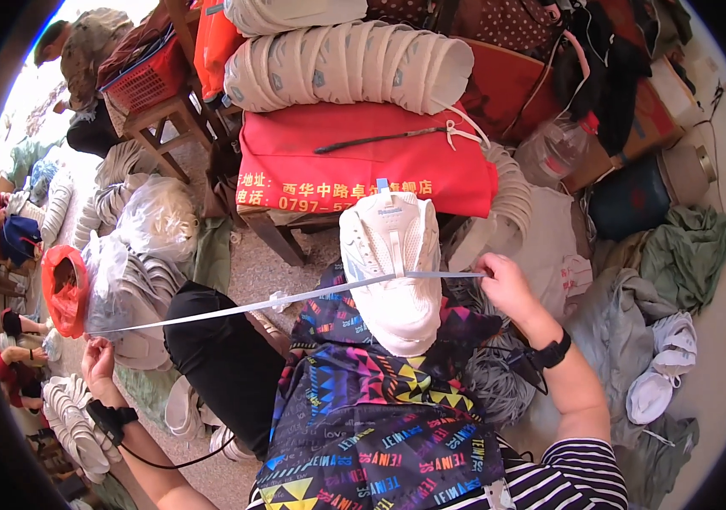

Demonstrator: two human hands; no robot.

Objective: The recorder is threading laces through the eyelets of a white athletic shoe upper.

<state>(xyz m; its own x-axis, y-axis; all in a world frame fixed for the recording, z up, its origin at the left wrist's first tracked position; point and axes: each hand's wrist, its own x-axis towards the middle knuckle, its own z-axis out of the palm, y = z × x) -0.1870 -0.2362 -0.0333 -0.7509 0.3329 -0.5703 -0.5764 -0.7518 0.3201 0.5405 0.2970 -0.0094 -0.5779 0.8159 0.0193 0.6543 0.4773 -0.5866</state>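
Observation:
A white sneaker upper [393, 268] rests toe-down on my lap, over a dark apron with bright patterned print [371, 416]. A flat white shoelace [235, 308] runs taut across it from left to right. My right hand [503, 285] pinches one end of the lace just right of the shoe. My left hand [98, 357] is stretched far out to the left and grips the other end. Both wrists carry black bands.
A table draped in red cloth [363, 161] stands ahead, with a curved stack of white shoe uppers [346, 64] on top. Bagged uppers [146, 225] and loose stacks [70, 425] lie left. A heap of grey laces [499, 382] and white uppers [660, 374] lie right. A wooden stool [159, 119] stands at the far left.

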